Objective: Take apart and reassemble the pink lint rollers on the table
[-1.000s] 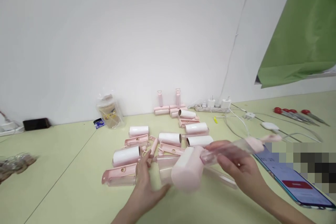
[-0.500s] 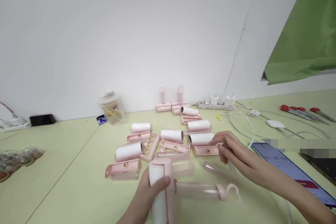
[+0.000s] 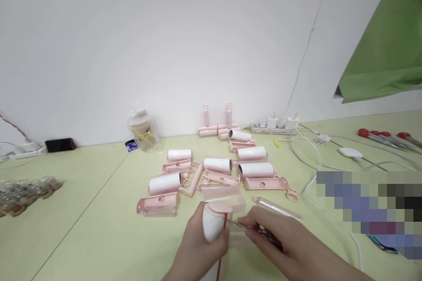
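My left hand is wrapped round a pink-and-white lint roller, held upright at the front of the table. A reddish line runs down the seam between its white roll and pink shell. My right hand grips a thin metal tool with a dark shiny handle; its exact kind is unclear. The tool's tip meets the lint roller's seam near the top. Behind my hands lie white rolls, pink half shells and a clear tube.
More pink pieces stand by the wall, near a power strip with chargers. White cables loop along the right. A bagged cup, a black phone, clear round items and red-ended tools lie around.
My right hand has come from the parts at right down to the lint roller, and the metal tool now shows in it. A clear tube with a heart-shaped ring no longer shows beside the roller.
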{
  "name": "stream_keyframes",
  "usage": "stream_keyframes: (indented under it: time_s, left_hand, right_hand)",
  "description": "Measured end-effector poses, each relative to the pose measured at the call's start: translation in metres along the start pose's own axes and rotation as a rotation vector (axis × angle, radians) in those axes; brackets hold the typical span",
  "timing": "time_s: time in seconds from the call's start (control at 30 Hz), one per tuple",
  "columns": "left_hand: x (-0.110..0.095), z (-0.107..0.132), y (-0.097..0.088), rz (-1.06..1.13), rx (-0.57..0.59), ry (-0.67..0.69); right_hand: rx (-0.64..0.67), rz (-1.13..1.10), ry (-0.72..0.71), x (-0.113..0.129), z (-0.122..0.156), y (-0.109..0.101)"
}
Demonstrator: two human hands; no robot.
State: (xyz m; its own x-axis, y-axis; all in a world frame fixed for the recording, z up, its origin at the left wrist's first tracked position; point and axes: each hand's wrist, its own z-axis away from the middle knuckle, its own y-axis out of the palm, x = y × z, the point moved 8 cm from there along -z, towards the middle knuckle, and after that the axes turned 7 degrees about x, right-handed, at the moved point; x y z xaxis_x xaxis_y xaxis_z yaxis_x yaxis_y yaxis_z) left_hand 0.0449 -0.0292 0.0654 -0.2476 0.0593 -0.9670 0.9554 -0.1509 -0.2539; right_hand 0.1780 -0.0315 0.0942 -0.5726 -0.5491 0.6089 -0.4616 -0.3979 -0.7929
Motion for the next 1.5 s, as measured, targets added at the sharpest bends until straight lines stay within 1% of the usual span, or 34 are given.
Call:
stream_keyframes:
  time_s: [0.13,0.23,0.37,0.43,0.5,0.63,0.7,0.8,0.87,0.97,1.07,1.13,1.2,1.23,1.3,1.37,1.43,1.5]
  left_hand:
    - [-0.004,0.001,0.002,0.029,0.011,0.014]
    - [-0.011,0.002,0.006,0.058,-0.006,0.048]
    - [-0.014,0.003,0.01,0.057,-0.054,0.058]
    - [-0.012,0.003,0.012,0.012,-0.081,0.043]
    - [-0.008,0.001,0.015,-0.006,-0.106,0.023]
    - [0.005,-0.007,0.028,0.005,-0.118,-0.074]
    - [0.008,-0.011,0.035,0.064,-0.124,-0.105]
    - [0.007,-0.016,0.041,0.157,-0.146,-0.109]
    - [0.006,-0.016,0.042,0.187,-0.176,-0.109]
    - [0.014,-0.014,0.04,0.267,-0.233,-0.123]
    - [0.029,-0.011,0.036,0.375,-0.273,-0.125]
    - [0.038,-0.008,0.027,0.414,-0.331,-0.131]
    - [0.044,-0.004,0.014,0.376,-0.383,-0.152]
    - [0.045,-0.003,0.008,0.337,-0.388,-0.161]
    - [0.042,-0.002,0.0,0.266,-0.359,-0.174]
    - [0.035,-0.003,-0.006,0.203,-0.308,-0.172]
    - [0.026,-0.006,-0.01,0.087,-0.243,-0.159]
    - [0.017,-0.01,-0.011,-0.078,-0.164,-0.14]
  right_hand:
    - [-0.013,0.048,0.003,0.004,-0.001,-0.003]
    - [-0.026,0.117,-0.006,0.007,-0.002,-0.002]
    - [-0.131,0.16,0.039,0.003,-0.004,0.0]
    - [-0.178,0.201,0.038,0.002,-0.003,0.002]
    - [-0.201,0.241,0.007,0.001,-0.001,0.005]
    - [-0.277,0.298,-0.043,-0.007,0.009,0.009]
    - [-0.324,0.314,-0.004,-0.016,0.013,0.009]
    - [-0.39,0.315,0.094,-0.029,0.018,0.009]
    - [-0.419,0.322,0.096,-0.03,0.018,0.009]
    - [-0.435,0.331,0.039,-0.023,0.019,0.009]
    - [-0.431,0.336,0.032,-0.024,0.021,0.01]
    - [-0.417,0.341,0.056,-0.032,0.021,0.012]
    - [-0.372,0.343,0.093,-0.044,0.019,0.017]
    - [-0.336,0.341,0.11,-0.049,0.016,0.02]
    - [-0.272,0.316,0.142,-0.057,0.012,0.022]
    - [-0.23,0.242,0.205,-0.06,0.008,0.018]
    - [-0.203,0.132,0.259,-0.056,0.006,0.009]
    - [-0.175,0.045,0.236,-0.043,0.002,0.001]
